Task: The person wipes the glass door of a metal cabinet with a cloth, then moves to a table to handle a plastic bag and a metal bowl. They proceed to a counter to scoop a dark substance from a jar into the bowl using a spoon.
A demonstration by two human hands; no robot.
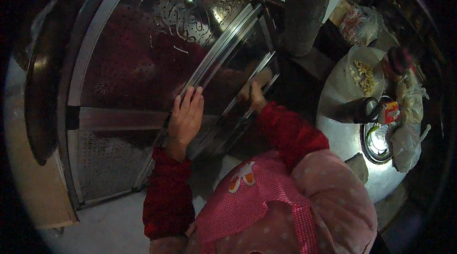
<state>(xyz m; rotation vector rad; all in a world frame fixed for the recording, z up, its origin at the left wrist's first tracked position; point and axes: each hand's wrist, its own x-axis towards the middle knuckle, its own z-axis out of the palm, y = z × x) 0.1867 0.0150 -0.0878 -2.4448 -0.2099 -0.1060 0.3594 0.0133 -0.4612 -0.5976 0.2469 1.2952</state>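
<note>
A cabinet door (pixel 132 57) with a dark shiny metal panel, pricked with dots and embossed with a curling pattern, stands before me in an aluminium frame. My left hand (pixel 186 116) lies on the right edge of this frame, its fingers straight and close together; its thumb is hidden. Farther right, my right hand (pixel 257 93) is at the metal edge strips (pixel 246 93) of a second panel. Dim light and blur hide how its fingers sit there. A pale shape by that hand may be its reflection.
On the right, a round metal table (pixel 332 111) holds a bowl (pixel 364 73) of pale cut pieces, a dark bottle (pixel 358 109), a red box (pixel 390 112), a shiny dish (pixel 378 143) and plastic bags (pixel 407 146). A dark column-like object (pixel 303 11) stands behind. Cardboard (pixel 39 189) is at left.
</note>
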